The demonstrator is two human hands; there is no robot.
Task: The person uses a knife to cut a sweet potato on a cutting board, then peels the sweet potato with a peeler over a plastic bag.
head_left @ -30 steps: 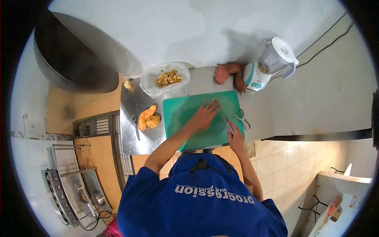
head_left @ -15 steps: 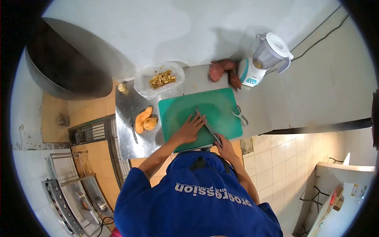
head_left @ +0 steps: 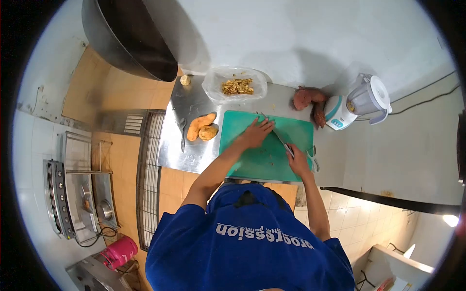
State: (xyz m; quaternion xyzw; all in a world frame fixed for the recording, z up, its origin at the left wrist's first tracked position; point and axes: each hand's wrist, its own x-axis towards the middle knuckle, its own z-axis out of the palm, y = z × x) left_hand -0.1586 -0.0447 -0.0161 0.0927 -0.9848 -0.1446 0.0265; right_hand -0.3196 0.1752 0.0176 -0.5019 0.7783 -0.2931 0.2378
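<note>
My left hand [head_left: 257, 133] lies over the far half of a green cutting board [head_left: 242, 164], fingers stretched out and apart. Its fingertips are right at the blade of a knife [head_left: 280, 137], whose tip points toward the board's far edge. The knife's handle is in my right hand [head_left: 298, 162], with the fingers wrapped round it. Small dark scraps [head_left: 271, 157] dot the board. Left of the board sit peeled orange sweet potatoes [head_left: 199, 127]. Beyond it, a clear plastic bag [head_left: 211, 92] holds a pile of chopped yellow-brown pieces [head_left: 238, 87].
A dark-handled utensil [head_left: 182, 135] lies on the metal table [head_left: 189, 160]. Scissors [head_left: 313, 159] rest by the board's right edge. Red-skinned sweet potatoes [head_left: 304, 98] and a blender [head_left: 347, 104] stand at the back right. A large dark wok [head_left: 127, 39] looms at upper left.
Both hands and the knife have shifted away from me, toward the board's far edge. The view has turned, so the table appears farther right. A pink gas cylinder now shows at lower left.
</note>
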